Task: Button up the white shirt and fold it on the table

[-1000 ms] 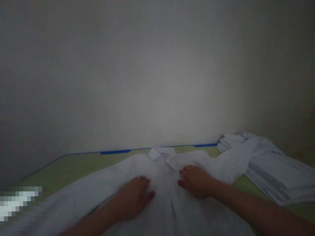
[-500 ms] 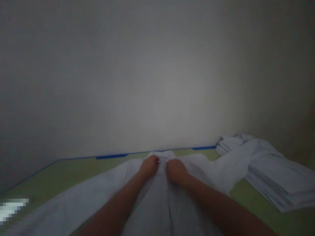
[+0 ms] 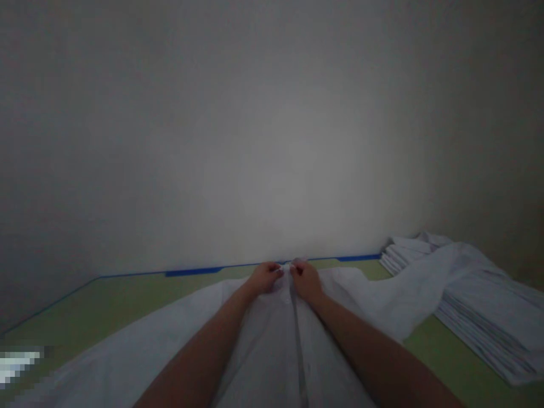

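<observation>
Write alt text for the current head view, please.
A left hand and right hand pinch a white shirt near the collar, spread on a green surface. One sleeve reaches onto a folded white stack at right; a grey wall stands behind.

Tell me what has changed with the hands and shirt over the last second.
The left hand and right hand have moved forward, toward the wall, and closer together, from over the chest of the white shirt to its collar; each now pinches it, one per side. Unchanged: the shirt's right-hand sleeve lies across the folded white garments.
</observation>
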Action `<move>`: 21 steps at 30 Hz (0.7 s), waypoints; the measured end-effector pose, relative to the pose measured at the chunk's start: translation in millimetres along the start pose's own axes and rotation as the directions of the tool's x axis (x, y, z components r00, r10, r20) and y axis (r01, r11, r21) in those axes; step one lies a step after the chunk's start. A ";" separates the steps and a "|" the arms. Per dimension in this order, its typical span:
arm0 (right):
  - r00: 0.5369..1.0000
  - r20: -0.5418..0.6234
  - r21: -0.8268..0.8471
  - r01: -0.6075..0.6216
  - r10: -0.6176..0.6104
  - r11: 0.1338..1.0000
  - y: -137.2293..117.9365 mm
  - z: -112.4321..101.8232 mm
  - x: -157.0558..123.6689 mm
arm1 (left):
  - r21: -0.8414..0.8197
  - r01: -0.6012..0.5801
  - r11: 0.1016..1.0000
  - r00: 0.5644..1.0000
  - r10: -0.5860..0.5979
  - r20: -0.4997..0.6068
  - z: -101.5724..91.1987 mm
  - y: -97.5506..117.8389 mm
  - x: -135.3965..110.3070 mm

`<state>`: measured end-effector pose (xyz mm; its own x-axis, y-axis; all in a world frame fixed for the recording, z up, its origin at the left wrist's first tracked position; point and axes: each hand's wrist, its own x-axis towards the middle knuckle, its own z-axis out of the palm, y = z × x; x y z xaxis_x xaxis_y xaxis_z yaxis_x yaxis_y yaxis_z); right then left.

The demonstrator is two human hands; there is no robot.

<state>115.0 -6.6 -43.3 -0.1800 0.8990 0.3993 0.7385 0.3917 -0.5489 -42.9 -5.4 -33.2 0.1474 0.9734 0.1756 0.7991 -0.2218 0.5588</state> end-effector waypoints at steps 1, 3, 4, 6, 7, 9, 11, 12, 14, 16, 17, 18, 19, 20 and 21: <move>1.000 -0.004 0.026 0.000 0.000 1.000 2.7 4.0 -2.1 | -0.011 -0.015 1.000 1.000 0.015 0.001 1.6 0.0 0.2; 1.000 0.001 0.072 0.000 0.000 0.997 8.5 9.7 -3.5 | -0.022 -0.050 0.999 0.999 0.050 -0.008 4.5 -0.2 0.4; 1.000 0.008 0.090 0.000 -0.001 0.996 11.3 11.5 -2.9 | -0.024 -0.066 0.998 0.998 0.066 -0.017 5.5 -0.3 0.5; 1.000 0.023 0.121 0.003 -0.005 0.993 15.8 13.9 -0.4 | -0.023 -0.088 0.996 0.996 0.087 -0.034 6.6 -0.5 0.8; 1.000 0.029 0.134 0.006 -0.010 0.991 17.4 14.6 1.0 | -0.019 -0.095 0.995 0.995 0.094 -0.039 6.8 -0.6 0.8; 0.999 0.036 0.156 0.016 -0.022 0.988 19.6 15.7 3.2 | -0.005 -0.109 0.994 0.993 0.109 -0.046 6.9 -0.7 0.5; 0.999 0.037 0.169 0.028 -0.035 0.985 20.7 16.3 3.9 | 0.016 -0.128 0.992 0.990 0.129 -0.051 7.4 -1.1 -0.5; 0.998 0.039 0.173 0.035 -0.042 0.984 21.0 16.4 3.8 | 0.027 -0.139 0.990 0.989 0.140 -0.053 8.0 -1.3 -1.2; 0.997 0.040 0.176 0.050 -0.058 0.983 21.1 16.1 3.0 | 0.051 -0.163 0.985 0.984 0.166 -0.057 9.3 -2.0 -2.4; 0.996 0.038 0.175 0.070 -0.077 0.982 20.9 15.4 2.0 | 0.075 -0.188 0.979 0.979 0.193 -0.064 10.5 -2.7 -3.1; 0.996 0.035 0.173 0.080 -0.087 0.982 20.8 15.0 1.6 | 0.089 -0.199 0.976 0.976 0.206 -0.068 10.9 -3.0 -3.2; 0.995 0.031 0.170 0.091 -0.097 0.981 20.7 14.7 1.4 | 0.105 -0.208 0.972 0.974 0.216 -0.072 11.1 -3.0 -3.2; 0.994 0.026 0.167 0.101 -0.107 0.981 20.6 14.6 1.2 | 0.122 -0.215 0.969 0.971 0.226 -0.077 11.1 -2.9 -3.1; 0.993 0.021 0.163 0.111 -0.116 0.980 20.5 14.6 1.1 | 0.142 -0.220 0.965 0.969 0.233 -0.082 11.1 -2.5 -2.9; 0.992 0.016 0.158 0.120 -0.124 0.980 20.5 14.7 1.1 | 0.163 -0.223 0.961 0.967 0.239 -0.088 11.0 -1.9 -2.6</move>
<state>120.3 5.3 -64.9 -0.2806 0.8464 0.4527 0.5996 0.5229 -0.6059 -38.4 -6.9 -43.6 0.2824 0.8830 0.3749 0.8299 -0.4209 0.3662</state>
